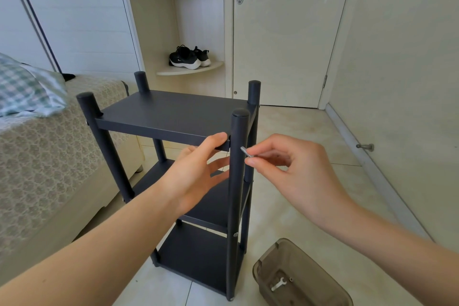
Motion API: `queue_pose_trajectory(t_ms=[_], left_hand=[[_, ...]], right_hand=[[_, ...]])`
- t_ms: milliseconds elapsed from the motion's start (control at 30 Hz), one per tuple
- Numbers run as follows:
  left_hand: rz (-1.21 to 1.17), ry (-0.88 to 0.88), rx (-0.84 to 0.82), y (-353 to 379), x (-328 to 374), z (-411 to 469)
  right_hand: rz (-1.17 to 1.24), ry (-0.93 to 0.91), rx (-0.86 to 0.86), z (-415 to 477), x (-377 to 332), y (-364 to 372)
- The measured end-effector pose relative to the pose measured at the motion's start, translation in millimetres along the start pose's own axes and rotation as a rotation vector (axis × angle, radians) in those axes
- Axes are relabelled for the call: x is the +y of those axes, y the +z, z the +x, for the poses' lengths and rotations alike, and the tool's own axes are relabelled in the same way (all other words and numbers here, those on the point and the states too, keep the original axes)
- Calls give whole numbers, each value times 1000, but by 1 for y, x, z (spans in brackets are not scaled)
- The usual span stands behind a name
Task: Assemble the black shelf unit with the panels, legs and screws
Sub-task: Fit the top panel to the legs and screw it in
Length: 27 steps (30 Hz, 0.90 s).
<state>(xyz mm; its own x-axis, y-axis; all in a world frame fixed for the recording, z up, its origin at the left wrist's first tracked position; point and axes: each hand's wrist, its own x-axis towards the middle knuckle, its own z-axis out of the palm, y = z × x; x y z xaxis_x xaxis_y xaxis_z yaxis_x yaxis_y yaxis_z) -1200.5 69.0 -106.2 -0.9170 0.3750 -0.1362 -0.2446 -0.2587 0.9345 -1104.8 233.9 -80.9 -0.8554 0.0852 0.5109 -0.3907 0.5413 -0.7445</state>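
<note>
The black shelf unit [173, 114] stands upright on the tiled floor with three panels between four round legs. My left hand [198, 169] grips the front edge of the top panel, thumb on top and fingers underneath, right beside the near right leg [236, 181]. My right hand [285, 164] pinches a small silver screw [246, 152] between thumb and forefinger. The screw's tip sits at the right side of that leg, level with the top panel. A fitted screw head [235, 234] shows lower on the same leg.
A brown translucent plastic box [298, 273] lies on the floor at the lower right with a small white tool [278, 284] inside. A bed [49, 156] is close on the left. A closed door [285, 32] and corner shelves with black shoes [188, 57] are behind.
</note>
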Motion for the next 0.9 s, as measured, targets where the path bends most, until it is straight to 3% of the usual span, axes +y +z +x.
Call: queue_pose_trajectory(t_ms=[600,900], left_hand=[[-10,19,-15,3,-2,0],[-1,10,-39,1,-1,-1]], right_hand=[[-39,70,81,11,-2,15],[140,197,47,16,-1,14]])
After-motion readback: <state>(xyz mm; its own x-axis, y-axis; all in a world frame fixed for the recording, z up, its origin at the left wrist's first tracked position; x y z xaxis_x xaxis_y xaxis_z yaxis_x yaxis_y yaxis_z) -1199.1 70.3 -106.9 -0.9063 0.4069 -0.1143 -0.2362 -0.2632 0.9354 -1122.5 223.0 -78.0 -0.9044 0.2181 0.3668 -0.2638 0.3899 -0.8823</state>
